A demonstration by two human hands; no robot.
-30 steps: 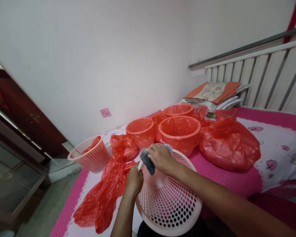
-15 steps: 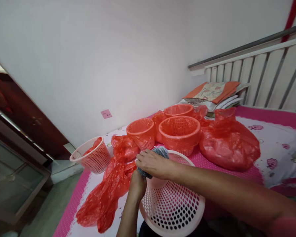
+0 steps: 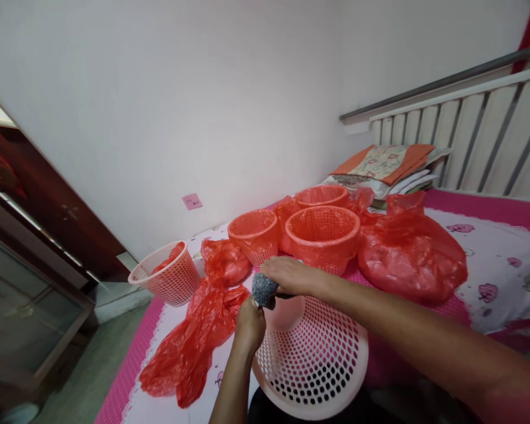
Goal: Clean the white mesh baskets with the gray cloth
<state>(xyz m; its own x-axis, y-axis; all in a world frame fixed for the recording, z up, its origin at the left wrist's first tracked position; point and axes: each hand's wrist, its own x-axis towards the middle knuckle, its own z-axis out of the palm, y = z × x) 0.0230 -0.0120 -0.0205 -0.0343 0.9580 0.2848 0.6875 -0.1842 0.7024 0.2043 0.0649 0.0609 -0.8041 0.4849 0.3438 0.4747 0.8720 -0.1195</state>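
A speckled dark-grey cloth [image 3: 264, 290] is bunched between my two hands. My left hand [image 3: 249, 327] is closed on its near, lower side. From the right, my right hand [image 3: 289, 275] grips the cloth with bent fingers, partly hidden behind it. Just below and beyond my wrists is a pale pink plastic basket [image 3: 313, 353] full of round holes, its wide rim toward me and a smooth round base at the far end. Left of my left hand lies a crumpled red plastic bag [image 3: 198, 341].
Behind my hands stand baskets lined with red bags, including a small one [image 3: 252, 227] and a larger one [image 3: 322, 232]. A full red bag [image 3: 410, 256] sits to the right, another pink basket [image 3: 170, 277] to the left. Folded bedding [image 3: 384, 168] lies by the white headboard [image 3: 468, 129].
The cloth and both hands have shifted; the right hand no longer lies flat over the cloth, which now shows as a bunch between the hands. The other baskets and bags stay put.
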